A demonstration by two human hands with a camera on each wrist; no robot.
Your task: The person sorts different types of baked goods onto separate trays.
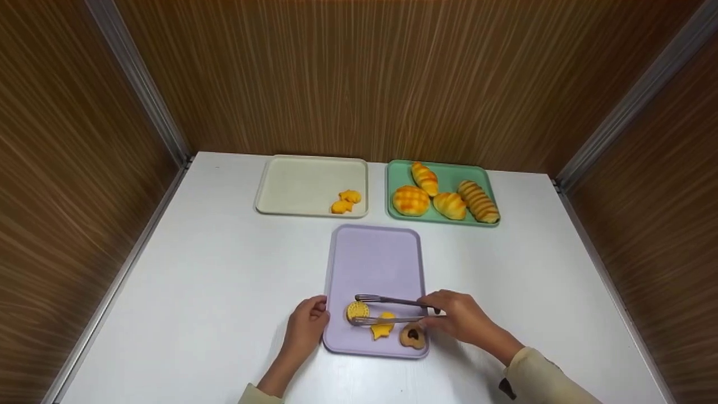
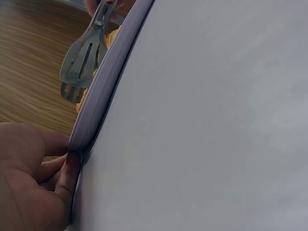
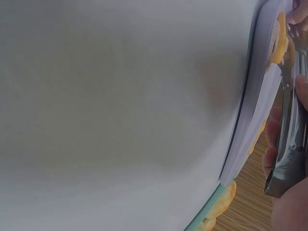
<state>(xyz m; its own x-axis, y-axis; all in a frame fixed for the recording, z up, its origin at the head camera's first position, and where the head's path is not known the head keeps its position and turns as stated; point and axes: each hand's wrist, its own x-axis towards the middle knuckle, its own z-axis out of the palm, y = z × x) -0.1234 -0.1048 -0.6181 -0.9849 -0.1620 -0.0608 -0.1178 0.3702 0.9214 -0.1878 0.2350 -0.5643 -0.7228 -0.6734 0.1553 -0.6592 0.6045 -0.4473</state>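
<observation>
My left hand [image 1: 306, 325] grips the left edge of the lilac tray [image 1: 373, 258], its fingers at the rim in the left wrist view. My right hand [image 1: 463, 317] holds metal slotted tongs [image 1: 401, 320] over the tray's near half, their two arms spread apart. The tong ends lie around and over a round yellow biscuit [image 1: 357, 310]. Beneath the nearer arm, a yellow star-shaped biscuit [image 1: 381, 331] overlaps another yellow piece, partly hidden by the tongs. A brown biscuit with a dark centre [image 1: 412, 338] lies in the near right corner.
A cream tray [image 1: 308, 182] at the back left bears small orange-yellow pieces [image 1: 342, 207]. Beside it, a green tray [image 1: 449, 171] carries several breads, including a round bun [image 1: 411, 201] and a striped roll [image 1: 478, 201]. Wood-grain walls [image 1: 359, 78] enclose the white table [image 1: 224, 269].
</observation>
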